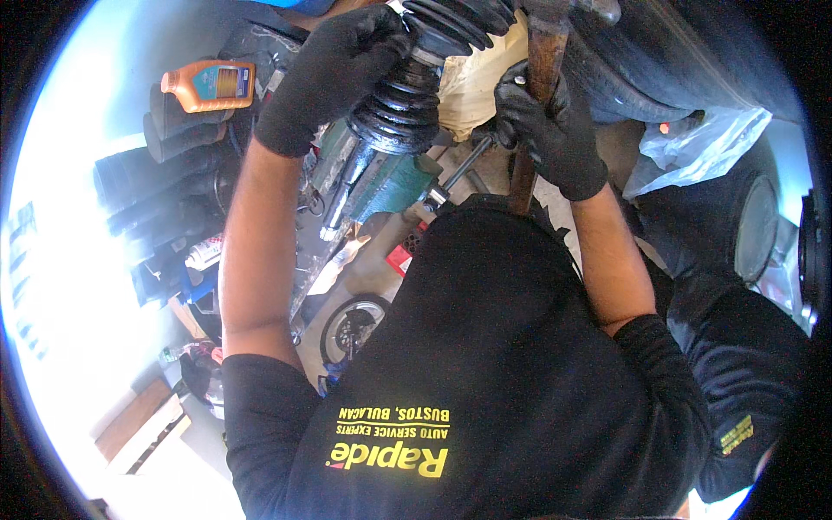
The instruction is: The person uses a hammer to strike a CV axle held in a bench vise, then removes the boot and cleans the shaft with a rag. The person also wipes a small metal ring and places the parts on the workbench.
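A drive axle with black ribbed rubber boots [397, 111] stands tilted in front of me, its greasy metal shaft [347, 186] pointing down and left. My left hand [338, 74], in a black glove, is closed round the axle beside the upper boot [464, 22]; its fingertips are partly hidden. To the right, my gloved right hand [559, 134] grips the wooden handle of a hammer [548, 56], whose metal head is at the top edge. A small shiny metal bit shows by its fingers. Behind the axle lies a green metal vise [386, 192] with a bar handle [464, 172].
An orange oil bottle [212, 85] lies at the upper left, near stacked tyres [173, 186]. Larger tyres [646, 65] and a clear plastic bag [702, 147] are at the right. Another person in black [737, 373] is close on my right. A spoked wheel [351, 331] is below.
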Tool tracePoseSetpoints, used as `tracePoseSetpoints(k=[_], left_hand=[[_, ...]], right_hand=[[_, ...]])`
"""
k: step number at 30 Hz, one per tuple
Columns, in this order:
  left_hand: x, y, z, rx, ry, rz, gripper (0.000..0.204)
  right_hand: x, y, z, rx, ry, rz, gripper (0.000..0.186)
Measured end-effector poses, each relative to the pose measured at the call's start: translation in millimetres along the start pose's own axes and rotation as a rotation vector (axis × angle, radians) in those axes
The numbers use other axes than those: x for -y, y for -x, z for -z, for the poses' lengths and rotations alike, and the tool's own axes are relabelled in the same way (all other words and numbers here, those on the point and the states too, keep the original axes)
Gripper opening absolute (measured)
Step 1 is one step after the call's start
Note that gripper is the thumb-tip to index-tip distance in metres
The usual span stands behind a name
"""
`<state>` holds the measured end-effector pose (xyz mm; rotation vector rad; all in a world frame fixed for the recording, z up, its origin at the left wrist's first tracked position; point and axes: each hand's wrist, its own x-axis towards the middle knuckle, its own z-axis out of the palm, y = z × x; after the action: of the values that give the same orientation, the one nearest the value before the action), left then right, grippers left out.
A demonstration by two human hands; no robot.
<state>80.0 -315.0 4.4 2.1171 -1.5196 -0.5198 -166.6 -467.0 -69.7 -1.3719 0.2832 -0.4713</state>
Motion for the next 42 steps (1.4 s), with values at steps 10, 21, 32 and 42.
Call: tracePoseSetpoints(k=[10, 21, 32, 42], left_hand=[[-32.9, 11.8, -4.2, -0.188, -0.124, 0.065, 0.028], [-90.1, 36.6, -10.9, -0.317, -0.501, -0.249, 0.026], [-162.0, 50.2, -145.6, -0.687, 1.162, 0.346, 0.081], [-153.1, 1.8, -189.5, -1.034, 1.01, 0.309, 0.08]], right_hand=[[-6.6, 3.8, 16.9, -0.074, 0.227, -0.017, 0.027], [3.0, 11.1, 30.4, -0.08, 0.269, 0.02, 0.029], [36.1, -1.8, 66.9, 0.099, 0.257, -0.022, 0.021], [51.4, -31.6, 96.3, 0.285, 0.283, -0.183, 0.016]])
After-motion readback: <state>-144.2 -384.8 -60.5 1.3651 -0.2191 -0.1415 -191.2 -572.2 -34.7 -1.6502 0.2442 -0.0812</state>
